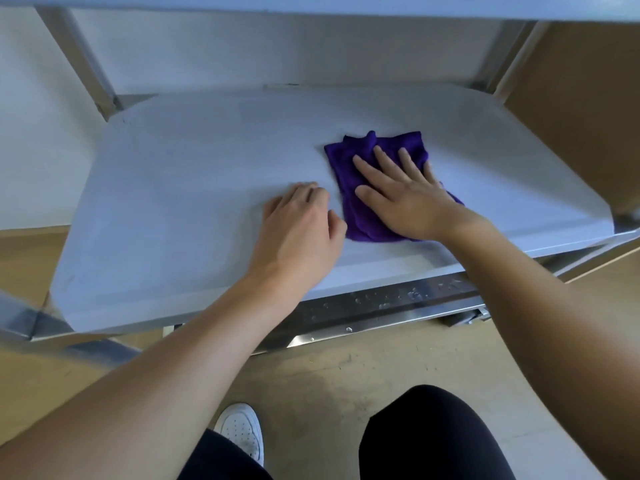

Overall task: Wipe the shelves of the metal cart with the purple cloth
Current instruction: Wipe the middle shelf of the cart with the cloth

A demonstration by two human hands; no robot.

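Note:
The purple cloth [360,216] lies folded on the pale metal cart shelf [180,188], right of centre. My right hand [405,192] presses flat on the cloth with fingers spread, covering its right half. My left hand [301,226] rests on the bare shelf just left of the cloth, fingers curled under, thumb close to the cloth's left edge. It holds nothing that I can see.
An upper shelf edge [311,5] runs overhead. Metal cart posts rise at the back left [79,64] and back right [502,57]. A lower metal rail [381,306] with water drops sits under the shelf's front edge. My knee [433,434] and white shoe [242,431] are on the tan floor.

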